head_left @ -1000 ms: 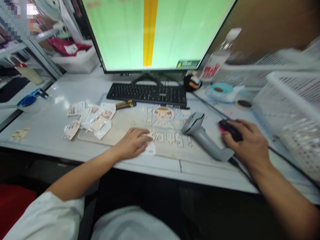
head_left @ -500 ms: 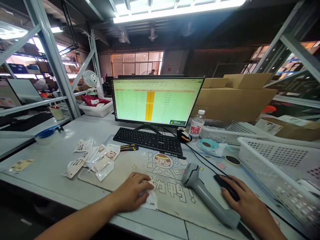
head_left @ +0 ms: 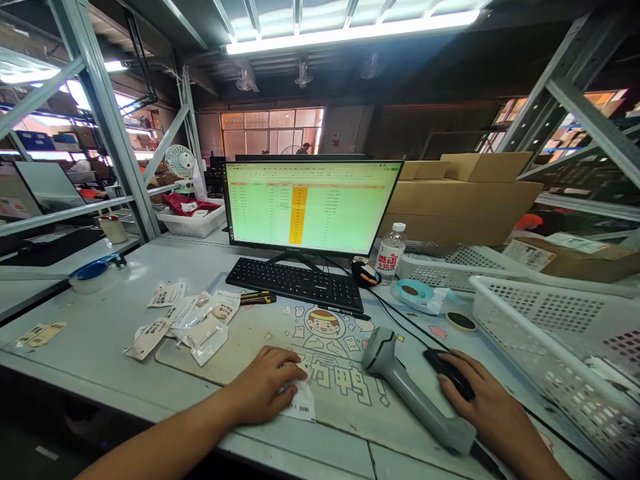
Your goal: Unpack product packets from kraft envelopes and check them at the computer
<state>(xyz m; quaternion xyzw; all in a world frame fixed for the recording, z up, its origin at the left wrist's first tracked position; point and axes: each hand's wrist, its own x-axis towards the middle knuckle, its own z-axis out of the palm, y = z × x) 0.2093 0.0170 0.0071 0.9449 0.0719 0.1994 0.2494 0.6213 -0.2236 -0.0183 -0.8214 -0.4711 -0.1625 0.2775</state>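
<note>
Right now the left hand [head_left: 267, 385] lies palm-down on a thin white barcoded sachet [head_left: 302, 403], which sits near the front edge of a beige cartoon-printed desk mat [head_left: 235, 353]. Its fingers curl loosely over the sachet's top, though whether the hidden thumb pinches it or the hand only presses it flat, I cannot tell. The right hand [head_left: 493, 393] cups a black computer mouse [head_left: 449, 373], with the fingers closed gently over its back and slightly spread. Just beside that hand, a grey pistol-grip barcode scanner [head_left: 407, 393] lies on its side across the mat, its head towards the keyboard. The sachet looks light and floppy, so it would likely slide or crumple easily; its flat margin, clear of the barcode, seems the best place for a finger-and-thumb hold. The mouse should sit lightly under the palm, while the scanner looks stiffer and heavier, and is best taken around its long handle. Further left, a loose heap of crumpled cream-and-white sachets [head_left: 193, 323] lies by the mat, and a black keyboard [head_left: 295, 283] sits beyond it, below a monitor showing a green spreadsheet [head_left: 310, 207].
</note>
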